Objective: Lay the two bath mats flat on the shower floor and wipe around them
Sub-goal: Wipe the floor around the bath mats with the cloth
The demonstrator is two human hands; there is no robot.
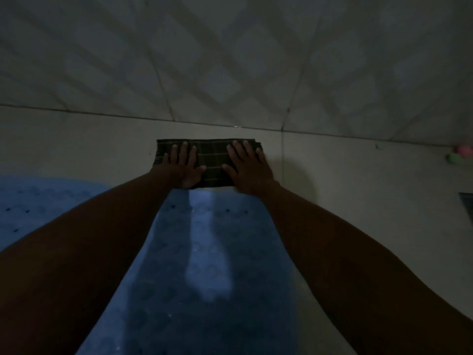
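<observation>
From the head camera, in dim light, a folded dark cloth [212,162] with a thin pale check pattern lies flat on the pale shower floor [358,180], just short of the tiled wall [230,60]. The left hand [182,165] and the right hand [249,168] both press down on it with fingers straight and spread, palms flat, gripping nothing. A blue bath mat [204,265] lies flat on the floor between the two forearms, its far end meeting the near edge of the cloth; its surface is bumpy, with small dark holes and a pale glare streak down the middle. A second blue mat [38,201] lies flat to the left, partly hidden by the left forearm. At the right edge sit small pink and green round objects [459,153], too blurred to identify. The wall tiles carry a faint diagonal lattice pattern.
</observation>
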